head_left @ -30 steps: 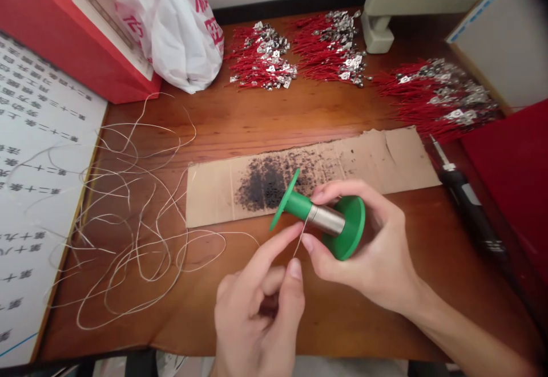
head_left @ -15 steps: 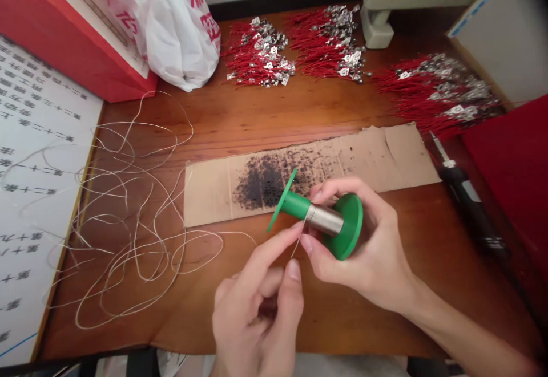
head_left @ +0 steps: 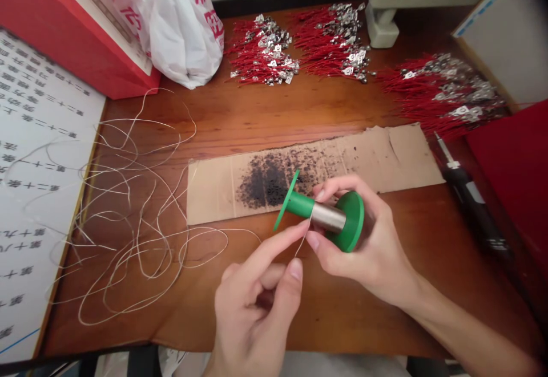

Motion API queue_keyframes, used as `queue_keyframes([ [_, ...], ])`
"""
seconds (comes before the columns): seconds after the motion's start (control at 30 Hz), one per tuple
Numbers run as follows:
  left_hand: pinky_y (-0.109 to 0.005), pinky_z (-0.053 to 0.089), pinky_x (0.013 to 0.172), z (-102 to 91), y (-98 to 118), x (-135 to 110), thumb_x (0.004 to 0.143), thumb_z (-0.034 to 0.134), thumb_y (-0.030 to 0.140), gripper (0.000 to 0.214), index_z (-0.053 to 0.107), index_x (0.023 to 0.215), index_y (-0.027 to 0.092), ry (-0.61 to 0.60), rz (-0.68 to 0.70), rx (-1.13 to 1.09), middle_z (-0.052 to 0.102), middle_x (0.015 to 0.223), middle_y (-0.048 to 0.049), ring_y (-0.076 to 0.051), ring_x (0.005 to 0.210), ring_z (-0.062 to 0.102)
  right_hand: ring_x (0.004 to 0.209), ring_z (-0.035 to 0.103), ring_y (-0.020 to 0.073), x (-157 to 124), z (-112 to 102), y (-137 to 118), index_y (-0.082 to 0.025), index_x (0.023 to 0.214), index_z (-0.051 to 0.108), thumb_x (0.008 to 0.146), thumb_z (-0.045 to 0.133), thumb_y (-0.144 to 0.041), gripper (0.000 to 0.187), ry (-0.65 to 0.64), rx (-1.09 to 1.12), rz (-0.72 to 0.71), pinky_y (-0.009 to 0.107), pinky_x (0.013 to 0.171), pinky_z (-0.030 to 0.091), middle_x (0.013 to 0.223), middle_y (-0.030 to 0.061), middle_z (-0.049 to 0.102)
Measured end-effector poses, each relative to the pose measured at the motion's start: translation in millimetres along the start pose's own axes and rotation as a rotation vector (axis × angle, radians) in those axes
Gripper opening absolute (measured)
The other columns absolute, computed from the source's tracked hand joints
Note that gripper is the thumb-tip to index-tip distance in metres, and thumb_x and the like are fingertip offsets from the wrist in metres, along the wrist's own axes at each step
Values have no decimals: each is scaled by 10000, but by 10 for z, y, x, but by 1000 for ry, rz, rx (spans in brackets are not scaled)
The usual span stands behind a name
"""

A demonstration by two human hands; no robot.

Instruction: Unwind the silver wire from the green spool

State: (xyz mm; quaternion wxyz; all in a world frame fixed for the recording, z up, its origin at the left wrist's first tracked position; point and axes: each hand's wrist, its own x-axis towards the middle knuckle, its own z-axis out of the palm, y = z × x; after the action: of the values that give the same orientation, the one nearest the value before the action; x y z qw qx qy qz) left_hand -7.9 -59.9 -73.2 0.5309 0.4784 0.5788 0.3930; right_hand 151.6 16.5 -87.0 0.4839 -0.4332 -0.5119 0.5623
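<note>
Head view: green-flanged spool [head_left: 301,204] tilted above wooden table [head_left: 274,103]. Right hand [head_left: 370,246] grips around its silvery middle; left hand [head_left: 250,314] pinches thin wire [head_left: 301,244]. Spool probably light, rigid, smooth; flanges offer surest hold. Wire looks springy, likely kinks.

The tilted green spool [head_left: 300,204] is partly wrapped in silvery wire [head_left: 329,217].
</note>
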Motion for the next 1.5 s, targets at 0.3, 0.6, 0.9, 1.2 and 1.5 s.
queue_keyframes([
  [0.3,-212,223,456,220,33,8,1009,590,199,359,687,1319,352,236,225,174,404,544,88,-30,455,311,716,603,50,31,-34,29,-211,951,635,704,867,-156,344,-55,509,376,136,671,537,848,-35,604],
  [0.6,-163,305,428,308,45,42,978,629,148,318,724,1218,332,340,279,244,549,552,126,-8,429,404,693,603,75,33,-26,53,-207,948,632,737,874,-277,329,-16,552,428,179,672,557,775,-29,587],
  [0.9,-122,425,486,315,86,-6,936,687,127,213,750,1068,282,564,325,433,725,705,116,11,416,424,666,577,76,25,13,-12,-189,863,597,715,892,-312,352,-24,625,482,167,644,557,723,-25,582],
  [1.2,-124,417,468,365,68,6,926,703,154,158,760,1011,274,546,320,428,637,568,122,-3,421,486,638,585,54,24,18,-17,-167,830,593,704,913,-277,361,42,778,535,157,641,547,752,-28,582],
  [1.5,-189,228,408,354,70,-16,992,595,181,521,571,1492,326,304,248,342,327,471,114,-47,410,230,632,535,49,51,12,-34,-145,831,554,716,888,-226,362,32,959,588,141,550,504,754,-25,533],
])
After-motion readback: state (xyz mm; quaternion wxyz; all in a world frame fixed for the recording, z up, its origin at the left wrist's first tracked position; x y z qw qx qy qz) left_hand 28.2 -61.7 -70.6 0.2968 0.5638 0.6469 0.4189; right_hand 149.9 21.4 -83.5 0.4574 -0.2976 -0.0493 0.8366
